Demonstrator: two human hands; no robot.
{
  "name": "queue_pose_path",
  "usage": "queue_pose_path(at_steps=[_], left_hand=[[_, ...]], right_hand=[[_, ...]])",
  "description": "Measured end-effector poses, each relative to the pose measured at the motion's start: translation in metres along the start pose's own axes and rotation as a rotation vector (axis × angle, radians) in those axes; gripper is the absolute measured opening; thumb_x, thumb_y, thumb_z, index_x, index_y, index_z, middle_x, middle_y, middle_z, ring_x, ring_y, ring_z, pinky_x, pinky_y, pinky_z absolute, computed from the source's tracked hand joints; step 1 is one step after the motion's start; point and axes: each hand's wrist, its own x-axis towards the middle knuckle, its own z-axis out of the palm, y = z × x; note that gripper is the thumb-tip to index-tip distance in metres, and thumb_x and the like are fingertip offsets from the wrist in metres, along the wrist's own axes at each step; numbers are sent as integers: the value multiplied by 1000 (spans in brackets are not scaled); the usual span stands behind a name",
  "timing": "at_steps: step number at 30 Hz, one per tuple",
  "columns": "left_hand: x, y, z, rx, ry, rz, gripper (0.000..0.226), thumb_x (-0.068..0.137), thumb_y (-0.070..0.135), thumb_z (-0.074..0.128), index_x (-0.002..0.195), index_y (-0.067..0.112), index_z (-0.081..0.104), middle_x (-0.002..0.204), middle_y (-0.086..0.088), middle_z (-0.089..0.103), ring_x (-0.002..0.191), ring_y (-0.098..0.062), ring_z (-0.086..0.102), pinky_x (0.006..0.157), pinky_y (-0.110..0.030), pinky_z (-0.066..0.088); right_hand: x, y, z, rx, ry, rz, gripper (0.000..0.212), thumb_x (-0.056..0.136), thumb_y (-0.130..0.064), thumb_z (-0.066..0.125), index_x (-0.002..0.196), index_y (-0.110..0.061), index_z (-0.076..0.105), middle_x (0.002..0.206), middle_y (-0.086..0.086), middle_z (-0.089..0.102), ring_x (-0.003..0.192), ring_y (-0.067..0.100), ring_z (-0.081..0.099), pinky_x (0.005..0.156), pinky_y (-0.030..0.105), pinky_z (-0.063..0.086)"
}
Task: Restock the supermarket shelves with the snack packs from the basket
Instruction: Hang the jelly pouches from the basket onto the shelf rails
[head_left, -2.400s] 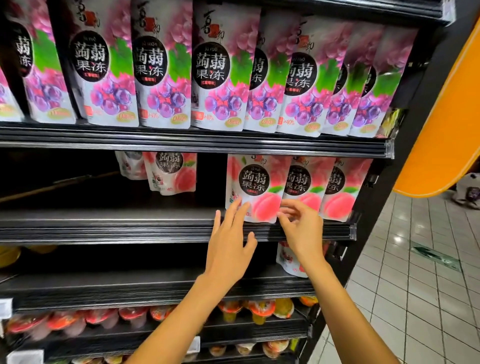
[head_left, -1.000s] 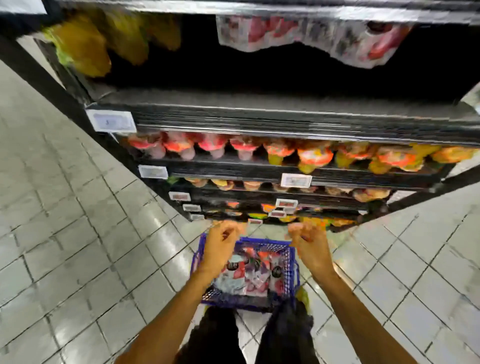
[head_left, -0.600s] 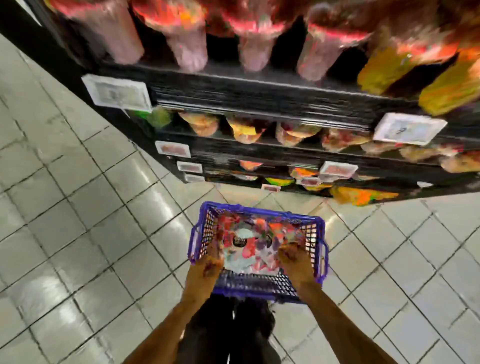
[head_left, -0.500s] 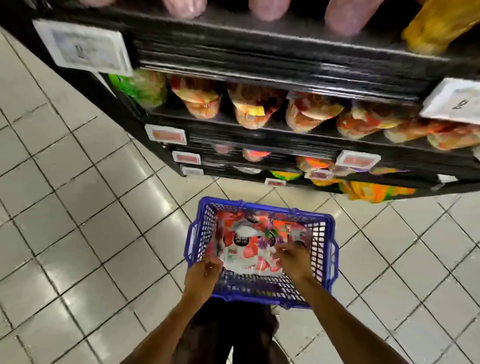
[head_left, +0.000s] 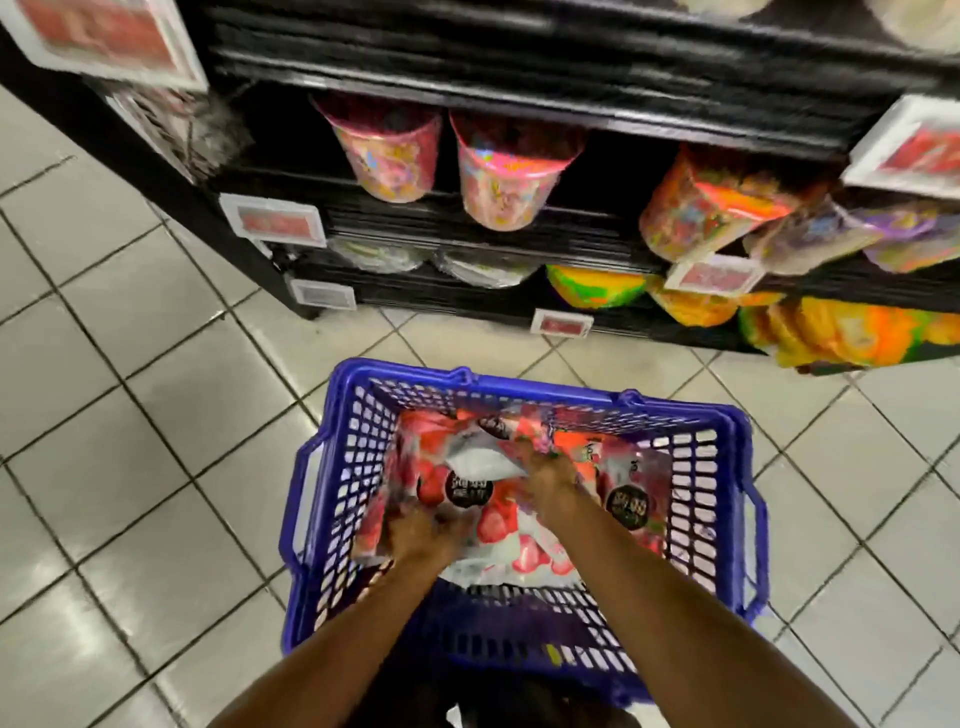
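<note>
Fingers (head_left: 522, 457) of both hands are blurred; cannot tell whether they grip. Left hand (head_left: 421, 530) sits at the near edge of the top pack (head_left: 498, 551), right hand (head_left: 548, 480) lies over packs deeper in the basket (head_left: 358, 395) on the floor (head_left: 156, 467). Risk: the glossy pouches overlap, so lifting one by its edge may make it slip or drag out a neighbour.
</note>
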Motion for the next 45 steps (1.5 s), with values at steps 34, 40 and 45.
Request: queue_pose_path(at_steps=[34,40,45], left_hand=[[-571,320,-185,-489,-240,663,68,61,4,86,123,3,57,100,-10,75,88,-24,72,74,-36,58],[-619,372,-194,-427,-215,845,36,69,21,83,100,20,65,82,10,77,74,-1,71,58,-14,52],[-645,400,-197,-310,-257,981,31,73,39,75,100,22,71,98,1,77,91,-11,72,71,-22,53]], right_hand=[[-638,-180,-229,331,-353,-892,56,59,-4,76,113,-12,61,83,-4,76,71,9,72,60,22,56],[-685,-208,-238,269,-279,-1004,71,42,3,92,106,-3,62,77,4,74,65,16,70,53,28,55],[-709,-211,-243,323,-266,-1084,60,49,-21,94,103,-10,71,106,27,70,97,43,68,87,60,54]])
